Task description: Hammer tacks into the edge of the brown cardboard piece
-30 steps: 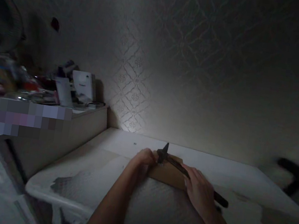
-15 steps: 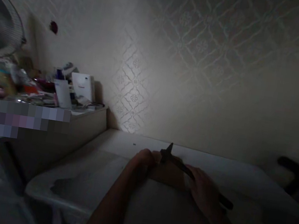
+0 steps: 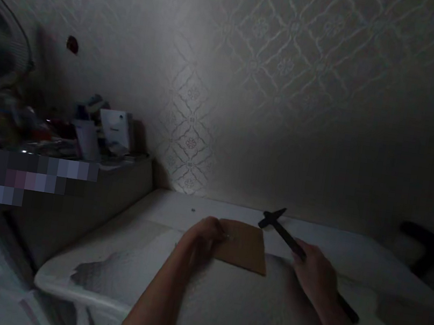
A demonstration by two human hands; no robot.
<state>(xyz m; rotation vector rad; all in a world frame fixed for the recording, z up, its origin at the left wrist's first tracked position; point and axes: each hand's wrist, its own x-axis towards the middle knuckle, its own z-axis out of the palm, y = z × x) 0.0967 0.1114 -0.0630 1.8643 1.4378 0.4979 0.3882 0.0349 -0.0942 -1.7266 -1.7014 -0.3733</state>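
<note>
The cardboard [image 3: 247, 249] is partly hidden by the curled left hand [image 3: 205, 232], grasp unclear; the hammer [image 3: 285, 237] is gripped by the closed right hand [image 3: 318, 272].

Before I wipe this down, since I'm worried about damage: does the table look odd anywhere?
Yes: a grey textured patch with a ragged edge shows at the front left of the white table, perhaps a worn surface.

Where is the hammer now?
In the head view, the hammer is right of centre, in the right hand, its head by the far right corner of the cardboard.
</note>
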